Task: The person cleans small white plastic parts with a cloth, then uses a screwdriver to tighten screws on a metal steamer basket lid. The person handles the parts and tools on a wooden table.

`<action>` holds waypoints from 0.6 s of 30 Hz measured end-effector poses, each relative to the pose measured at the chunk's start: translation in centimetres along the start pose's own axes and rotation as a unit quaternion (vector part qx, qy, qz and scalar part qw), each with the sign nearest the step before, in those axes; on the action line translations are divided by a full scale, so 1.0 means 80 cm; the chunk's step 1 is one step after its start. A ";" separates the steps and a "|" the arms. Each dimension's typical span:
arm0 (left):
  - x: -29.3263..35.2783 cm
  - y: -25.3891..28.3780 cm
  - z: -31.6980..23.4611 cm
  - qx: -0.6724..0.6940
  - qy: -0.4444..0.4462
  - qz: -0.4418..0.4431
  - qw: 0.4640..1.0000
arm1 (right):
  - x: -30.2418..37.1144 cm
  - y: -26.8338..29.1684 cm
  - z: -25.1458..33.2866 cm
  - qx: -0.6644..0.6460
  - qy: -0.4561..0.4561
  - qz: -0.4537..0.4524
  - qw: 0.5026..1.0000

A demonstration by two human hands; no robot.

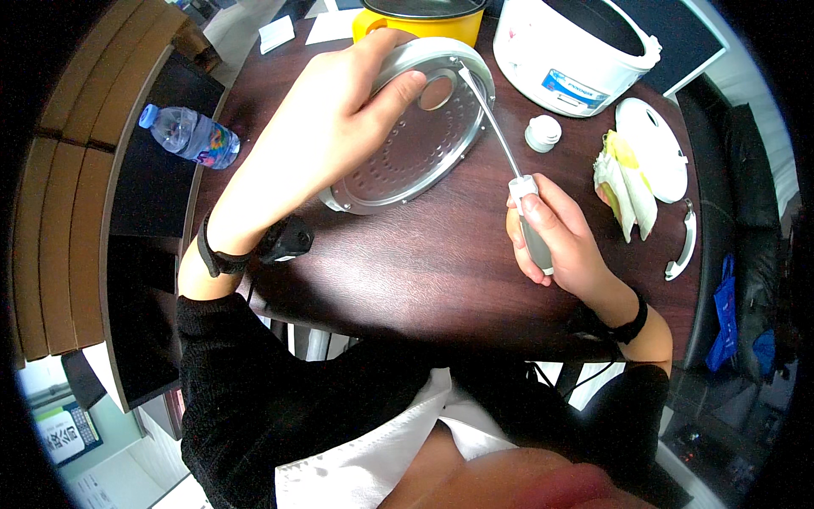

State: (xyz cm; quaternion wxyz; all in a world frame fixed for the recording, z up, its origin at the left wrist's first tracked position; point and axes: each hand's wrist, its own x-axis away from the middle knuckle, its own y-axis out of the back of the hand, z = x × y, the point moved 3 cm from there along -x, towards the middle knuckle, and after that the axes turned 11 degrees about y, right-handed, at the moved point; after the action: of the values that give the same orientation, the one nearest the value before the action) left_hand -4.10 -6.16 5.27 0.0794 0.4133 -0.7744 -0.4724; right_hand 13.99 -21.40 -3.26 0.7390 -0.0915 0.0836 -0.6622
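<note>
On the dark round wooden table (407, 271), seen from above, left to right:

Far left: a plastic water bottle (191, 136) with a blue cap lies on its side on a dark lower surface beside the table's edge, well apart from both hands.

Left hand: the left hand (339, 119) grips the round metal inner lid (415, 144), thumb pressed on its perforated face near the centre hole, the other fingers wrapped over the upper rim; the fingers are clamped on the lid. A black strap with a small black device sits on the wrist.

Inner lid: it is tilted, its lower edge resting on the table, its upper edge lifted toward the yellow cooker pot (420, 21) at the table's far edge.

Screwdriver: the long thin shaft of the screwdriver (509, 170) runs up and to the left, its tip touching the lid's upper rim.

Right hand: the right hand (555, 242) closes around the screwdriver's pale handle, fingers curled tight together on it, thumb along the top. A black strap is on this wrist too.

Behind the right hand: a white rice cooker body (577, 55), open on top, and just in front of it a small white cap (543, 133).

Far right: folded yellow and white cloths (623, 187), a white oval cover (657, 144) beside them, and a white curved handle piece (682, 242) near the table's edge.
</note>
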 end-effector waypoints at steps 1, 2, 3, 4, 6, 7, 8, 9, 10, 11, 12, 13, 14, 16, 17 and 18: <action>0.000 0.000 0.000 -0.002 0.001 0.002 1.000 | 0.000 0.000 0.000 0.001 0.004 0.001 1.000; 0.000 0.000 0.000 -0.003 0.003 0.004 1.000 | -0.001 -0.001 0.001 0.004 0.007 0.003 1.000; -0.001 0.000 0.000 -0.005 0.005 0.005 1.000 | -0.001 -0.001 0.000 0.004 0.007 0.002 1.000; -0.001 0.000 0.001 -0.003 -0.020 -0.012 1.000 | -0.001 0.000 -0.002 0.004 0.006 0.001 1.000; 0.000 -0.002 0.004 0.000 -0.068 -0.047 0.997 | -0.001 0.000 -0.002 0.004 0.006 0.001 1.000; 0.000 -0.001 0.003 0.006 -0.067 -0.048 0.997 | -0.001 -0.001 -0.002 0.005 0.005 0.001 1.000; 0.000 -0.002 0.003 0.014 -0.066 -0.047 0.997 | 0.000 -0.001 -0.002 0.005 0.004 0.000 1.000; 0.001 -0.002 0.003 0.022 -0.064 -0.046 0.997 | -0.001 -0.001 -0.002 0.005 0.005 -0.001 1.000; 0.001 -0.002 0.003 0.020 -0.069 -0.049 0.996 | -0.001 -0.002 -0.002 0.006 0.007 -0.002 1.000; 0.001 -0.002 0.003 0.018 -0.073 -0.051 0.996 | -0.001 -0.002 -0.002 0.006 0.010 -0.002 1.000; 0.001 -0.002 0.003 0.016 -0.077 -0.054 0.995 | -0.001 -0.003 -0.002 0.009 0.010 -0.002 1.000; 0.001 -0.001 0.003 0.006 -0.050 -0.037 0.998 | -0.002 -0.003 -0.003 0.012 0.010 -0.002 1.000; 0.002 0.000 0.001 -0.004 -0.023 -0.020 1.000 | -0.002 -0.003 -0.003 0.015 0.010 -0.004 1.000; 0.002 0.002 0.000 -0.020 0.000 0.000 1.000 | -0.002 -0.004 -0.001 0.036 0.006 -0.006 0.999; 0.003 0.003 -0.001 -0.028 -0.002 0.002 1.000 | -0.001 -0.005 0.001 0.046 0.005 -0.006 0.999; 0.003 0.005 -0.003 -0.036 -0.005 0.004 0.999 | -0.001 -0.005 0.002 0.056 0.004 -0.002 0.998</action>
State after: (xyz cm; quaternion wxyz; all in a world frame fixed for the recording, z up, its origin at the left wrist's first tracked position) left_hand -4.35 -6.39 5.62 0.0927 0.4044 -0.7589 -0.5020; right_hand 13.62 -21.32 -2.97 0.7409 -0.0476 0.0497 -0.6680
